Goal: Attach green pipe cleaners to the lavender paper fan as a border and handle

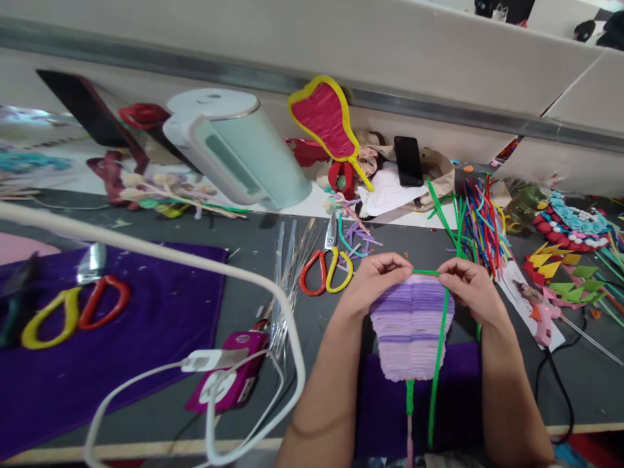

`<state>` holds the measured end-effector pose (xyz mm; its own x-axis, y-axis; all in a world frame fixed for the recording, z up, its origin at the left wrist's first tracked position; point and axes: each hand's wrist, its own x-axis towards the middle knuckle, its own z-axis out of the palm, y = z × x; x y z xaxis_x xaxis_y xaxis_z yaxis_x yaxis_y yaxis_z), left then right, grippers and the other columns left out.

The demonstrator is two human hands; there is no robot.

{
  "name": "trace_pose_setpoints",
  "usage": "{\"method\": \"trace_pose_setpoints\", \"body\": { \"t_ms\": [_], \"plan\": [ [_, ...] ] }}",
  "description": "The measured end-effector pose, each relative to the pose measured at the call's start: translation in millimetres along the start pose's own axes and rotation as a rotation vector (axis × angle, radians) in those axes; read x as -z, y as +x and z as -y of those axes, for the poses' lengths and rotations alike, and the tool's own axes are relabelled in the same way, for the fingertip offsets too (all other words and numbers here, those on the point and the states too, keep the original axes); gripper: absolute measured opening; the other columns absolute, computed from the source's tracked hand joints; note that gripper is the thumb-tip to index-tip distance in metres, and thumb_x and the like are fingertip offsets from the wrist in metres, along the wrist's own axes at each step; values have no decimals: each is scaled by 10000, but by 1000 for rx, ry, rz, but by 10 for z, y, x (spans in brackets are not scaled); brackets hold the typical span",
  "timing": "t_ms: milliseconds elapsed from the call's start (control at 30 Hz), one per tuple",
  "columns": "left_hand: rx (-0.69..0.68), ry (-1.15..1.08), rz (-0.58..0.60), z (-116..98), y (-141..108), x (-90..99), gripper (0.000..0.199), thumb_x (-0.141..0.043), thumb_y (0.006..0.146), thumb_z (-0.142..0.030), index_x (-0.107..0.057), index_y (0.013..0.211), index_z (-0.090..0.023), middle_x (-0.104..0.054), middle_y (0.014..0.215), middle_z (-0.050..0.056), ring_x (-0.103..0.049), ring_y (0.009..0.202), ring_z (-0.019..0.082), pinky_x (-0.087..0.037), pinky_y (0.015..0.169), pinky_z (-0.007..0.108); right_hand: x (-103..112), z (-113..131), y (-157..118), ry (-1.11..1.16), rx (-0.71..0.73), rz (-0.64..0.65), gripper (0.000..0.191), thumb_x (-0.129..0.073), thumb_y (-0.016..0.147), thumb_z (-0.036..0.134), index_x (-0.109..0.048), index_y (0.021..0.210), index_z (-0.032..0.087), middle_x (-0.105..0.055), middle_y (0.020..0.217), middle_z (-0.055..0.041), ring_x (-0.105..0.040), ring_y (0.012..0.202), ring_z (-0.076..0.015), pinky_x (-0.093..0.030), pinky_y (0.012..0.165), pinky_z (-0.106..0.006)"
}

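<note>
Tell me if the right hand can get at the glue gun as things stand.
Probably yes: the glue gun lies off to the right, and nothing tall seems to block the way. But the right hand pinches the green strip, so its grip would likely have to open first.

The fan is banded crossways in violet, lilac and pale pink; the strip is bright green; the stem is green above, pink below; the cloth is deep purple; the scissor handles are red and yellow; the kettle is pale mint; the paddle is crimson, edged yellow; the phone is black.
</note>
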<state>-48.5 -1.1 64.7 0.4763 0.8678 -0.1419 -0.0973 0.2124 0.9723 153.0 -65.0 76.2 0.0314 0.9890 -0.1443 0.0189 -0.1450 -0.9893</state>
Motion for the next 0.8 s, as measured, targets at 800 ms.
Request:
{"method": "trace_pose_setpoints", "body": {
  "t_ms": [800],
  "plan": [
    [-78, 67, 159, -68, -126, 67, 319, -774, 716, -314, -652, 963, -154, -600, 806, 9, -518, 690, 106, -400, 630, 216, -10, -6, -13, -174, 133, -115, 93, -620, 779, 278, -572, 781, 199, -470, 632, 42, -373, 508, -83, -267, 448, -217]
  ]
}}
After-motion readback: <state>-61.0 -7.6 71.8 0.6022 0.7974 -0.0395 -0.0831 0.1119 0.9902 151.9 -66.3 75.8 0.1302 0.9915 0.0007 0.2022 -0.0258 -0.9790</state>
